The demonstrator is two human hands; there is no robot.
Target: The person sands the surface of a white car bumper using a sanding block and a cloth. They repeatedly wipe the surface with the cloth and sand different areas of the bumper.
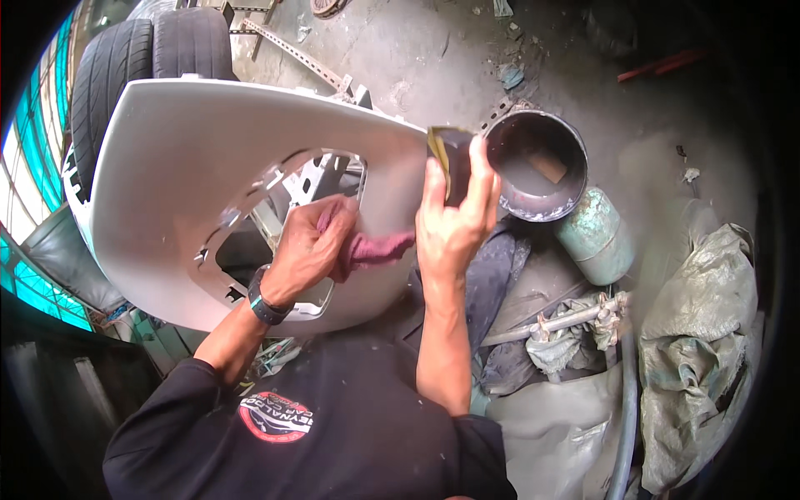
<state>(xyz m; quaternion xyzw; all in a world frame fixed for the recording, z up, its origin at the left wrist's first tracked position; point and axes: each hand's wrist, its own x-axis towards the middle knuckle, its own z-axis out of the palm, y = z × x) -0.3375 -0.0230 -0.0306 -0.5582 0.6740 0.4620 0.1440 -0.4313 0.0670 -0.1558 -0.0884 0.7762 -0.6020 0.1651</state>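
Note:
My left hand (pixel 312 242), with a dark watch on its wrist, is closed around a crumpled dark-pink cloth (pixel 379 250). The cloth hangs to the right over the lower part of a large, pale grey car bumper (pixel 158 167). Raised at the bumper's right edge, my right hand (pixel 458 221) grips a folded piece of sandpaper (pixel 455 162), dark on its face with a yellowish back, between thumb and fingers. An opening in the bumper lies beside my left hand, with metal brackets showing through it.
A dark round bucket (pixel 537 200) holding liquid and a small brown block (pixel 547 167) stands just right of my right hand. Beyond it are a worn green cylinder (pixel 596 237) and crumpled plastic sheeting (pixel 700 350). Two tyres (pixel 192 42) stand behind the bumper.

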